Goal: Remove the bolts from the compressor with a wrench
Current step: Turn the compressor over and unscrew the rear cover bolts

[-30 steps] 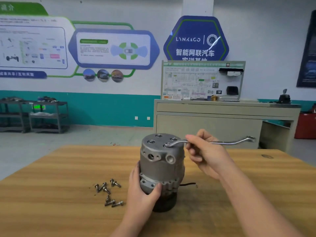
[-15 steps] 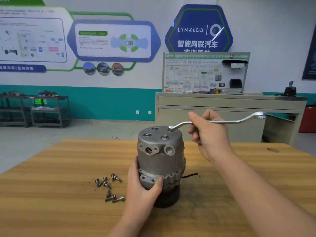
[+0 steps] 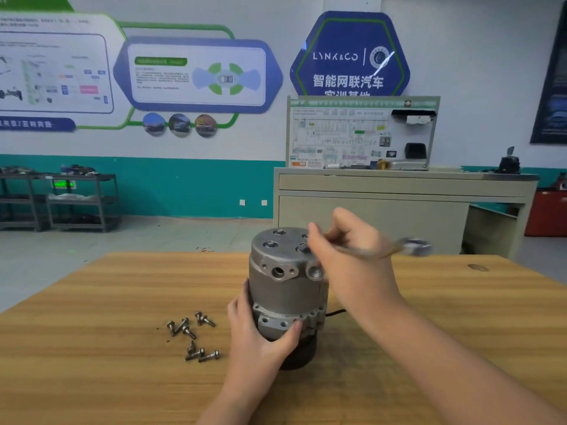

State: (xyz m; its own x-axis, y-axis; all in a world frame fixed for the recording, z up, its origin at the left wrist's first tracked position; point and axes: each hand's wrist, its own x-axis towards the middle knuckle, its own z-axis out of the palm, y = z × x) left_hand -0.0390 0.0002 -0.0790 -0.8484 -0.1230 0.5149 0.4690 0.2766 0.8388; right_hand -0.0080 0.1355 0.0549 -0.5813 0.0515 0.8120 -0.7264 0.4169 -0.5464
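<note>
Left hand (image 3: 260, 335) curled in a low grip — right hand (image 3: 346, 253) raised, fingers (image 3: 316, 240) clenched.

We work at a wooden table (image 3: 92, 348). At twelve o'clock beyond it we see a beige cabinet (image 3: 383, 210) carrying an upright wiring-diagram board (image 3: 352, 133); a small black device (image 3: 509, 163) sits on its top at two o'clock. Above hangs a blue hexagonal Lynk & Co sign (image 3: 349, 56). At ten o'clock we see dark metal shelving (image 3: 61, 200) against the teal-banded wall, with blue-framed info panels (image 3: 196, 75) mounted higher. A red box (image 3: 549, 213) stands at three o'clock.
</note>
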